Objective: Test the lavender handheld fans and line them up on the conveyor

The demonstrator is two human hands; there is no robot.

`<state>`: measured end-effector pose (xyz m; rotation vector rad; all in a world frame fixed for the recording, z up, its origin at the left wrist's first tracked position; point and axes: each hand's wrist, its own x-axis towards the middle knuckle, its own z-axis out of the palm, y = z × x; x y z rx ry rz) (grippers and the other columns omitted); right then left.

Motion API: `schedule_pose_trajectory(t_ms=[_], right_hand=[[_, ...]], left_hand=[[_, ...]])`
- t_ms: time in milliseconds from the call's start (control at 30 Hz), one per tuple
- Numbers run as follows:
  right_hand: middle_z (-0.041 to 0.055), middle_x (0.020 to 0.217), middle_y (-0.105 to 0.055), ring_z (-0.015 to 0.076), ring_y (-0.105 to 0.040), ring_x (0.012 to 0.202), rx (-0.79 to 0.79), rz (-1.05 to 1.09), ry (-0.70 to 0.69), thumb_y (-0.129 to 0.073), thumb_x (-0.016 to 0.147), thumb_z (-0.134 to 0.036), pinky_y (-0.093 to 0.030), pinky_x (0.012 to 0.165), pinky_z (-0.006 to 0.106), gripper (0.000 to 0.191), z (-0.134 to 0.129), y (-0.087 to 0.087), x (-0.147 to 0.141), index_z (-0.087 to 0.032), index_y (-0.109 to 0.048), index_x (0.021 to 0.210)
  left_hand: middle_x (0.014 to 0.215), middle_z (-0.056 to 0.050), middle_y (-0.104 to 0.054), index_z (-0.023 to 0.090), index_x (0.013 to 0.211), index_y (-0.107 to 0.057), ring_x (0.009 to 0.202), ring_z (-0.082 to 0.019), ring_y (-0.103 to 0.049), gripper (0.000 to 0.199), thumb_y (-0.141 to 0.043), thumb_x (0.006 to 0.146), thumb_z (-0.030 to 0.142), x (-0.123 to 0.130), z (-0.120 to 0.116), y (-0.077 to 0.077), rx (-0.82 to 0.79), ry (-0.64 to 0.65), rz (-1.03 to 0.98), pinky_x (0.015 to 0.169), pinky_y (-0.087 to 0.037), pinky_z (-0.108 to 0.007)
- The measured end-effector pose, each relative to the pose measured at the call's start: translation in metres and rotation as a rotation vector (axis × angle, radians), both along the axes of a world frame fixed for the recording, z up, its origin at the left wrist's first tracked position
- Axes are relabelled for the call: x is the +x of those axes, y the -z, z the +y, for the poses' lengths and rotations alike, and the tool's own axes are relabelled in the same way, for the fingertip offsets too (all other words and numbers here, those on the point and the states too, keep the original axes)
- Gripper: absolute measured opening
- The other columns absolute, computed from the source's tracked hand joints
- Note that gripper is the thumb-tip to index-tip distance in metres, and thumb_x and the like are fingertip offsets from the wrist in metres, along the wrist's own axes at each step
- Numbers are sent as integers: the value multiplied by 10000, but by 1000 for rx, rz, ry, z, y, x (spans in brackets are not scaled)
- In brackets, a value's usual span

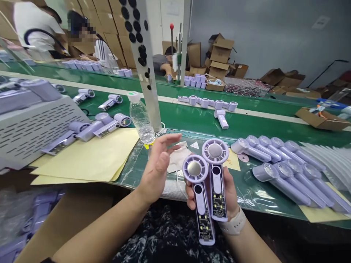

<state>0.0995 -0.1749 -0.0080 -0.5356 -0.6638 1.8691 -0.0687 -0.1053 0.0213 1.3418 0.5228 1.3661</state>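
Fingers of our right hand point(231, 193) grip 2 lilac handheld fans point(201, 204) side by side, circuit boards point(218, 201) facing up. Our left hand point(156, 171) is open and empty, apart from both units. Beyond its fingers we note 1 clear plastic bottle point(142, 120); right of the gripping fingers, 2 rows of lilac fans point(292, 190).

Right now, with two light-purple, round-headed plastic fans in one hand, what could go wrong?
The right hand holds both fans side by side, so one might slip. Dark circuit boards show in the handles; a drop could damage them. The clear plastic bottle stands near the open left hand, which might tip it.
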Motion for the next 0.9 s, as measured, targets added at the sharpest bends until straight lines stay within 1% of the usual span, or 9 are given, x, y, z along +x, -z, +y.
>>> schedule_pose_trajectory(t_ms=[133, 300, 367, 467, 567, 633, 733, 800, 900], right_hand=[[69, 819, -662, 189, -570, 636, 39, 114, -5, -469, 784, -903, -513, 520, 294, 769, 6, -1, 3, -233, -682, 1096], [56, 863, -632, 201, -554, 645, 94, 38, 53, -469, 775, -918, -499, 503, 311, 879, 5, -4, 15, -295, -561, 1389], [90, 920, -665, 264, -621, 755, 204, -291, 166, -505, 780, -901, -557, 620, 403, 914, 10, -5, 33, -272, -541, 1442], [122, 1109, -691, 333, -653, 1006, 410, -1263, 455, -762, 777, -658, -542, 907, 501, 856, 27, -1, 74, -256, -525, 1494], [132, 1123, -695, 359, -651, 1068, 418, -2046, 525, -841, 769, -394, -506, 989, 531, 818, 42, 10, 110, -231, -529, 1508], [158, 1205, -680, 383, -619, 1173, 386, -2186, 528, -843, 774, -303, -479, 1038, 540, 773, 48, 19, 123, -227, -556, 1488], [201, 1531, -483, 426, -403, 1451, 340, -2286, 609, -810, 835, -289, -366, 1156, 567, 695, 56, 31, 131, -250, -565, 1484], [223, 1613, -380, 449, -326, 1502, 288, -2355, 633, -768, 884, -304, -331, 1173, 588, 657, 64, 35, 132, -230, -550, 1499], [278, 1605, -386, 474, -349, 1488, 211, -2440, 598, -707, 935, -320, -336, 1161, 593, 662, 80, 35, 131, -148, -494, 1537]], left_hand=[[1387, -55, -577, 292, 1268, -598, 1360, -238, -496, 306, -516, 1024, 457, -4, 4, 13, 47, -5, 98, 1124, -439, -385], [1411, -88, -549, 284, 1282, -555, 1332, -260, -525, 303, -563, 1002, 397, -10, 15, 33, 218, -108, 395, 1135, -438, -451], [1388, -111, -569, 259, 1235, -571, 1331, -297, -525, 288, -578, 980, 393, -11, 22, 45, 262, -232, 555, 1141, -422, -521], [1335, -135, -608, 227, 1135, -605, 1290, -335, -545, 244, -584, 944, 377, -13, 30, 67, 305, -381, 762, 1125, -415, -593], [1310, -136, -623, 229, 1066, -618, 1255, -336, -561, 195, -570, 935, 365, -15, 34, 85, 327, -397, 840, 1105, -434, -597], [1316, -127, -617, 240, 1045, -619, 1257, -330, -562, 180, -562, 940, 374, -17, 36, 91, 316, -404, 849, 1101, -443, -589], [1338, -127, -602, 245, 1048, -623, 1276, -335, -558, 187, -558, 940, 383, -15, 39, 95, 290, -397, 855, 1096, -453, -601], [1355, -131, -594, 247, 1050, -632, 1288, -332, -556, 184, -557, 945, 378, -15, 37, 94, 301, -385, 853, 1099, -459, -599], [1375, -116, -601, 264, 1049, -656, 1304, -307, -565, 167, -560, 956, 364, -26, 27, 91, 338, -312, 818, 1115, -471, -546]])
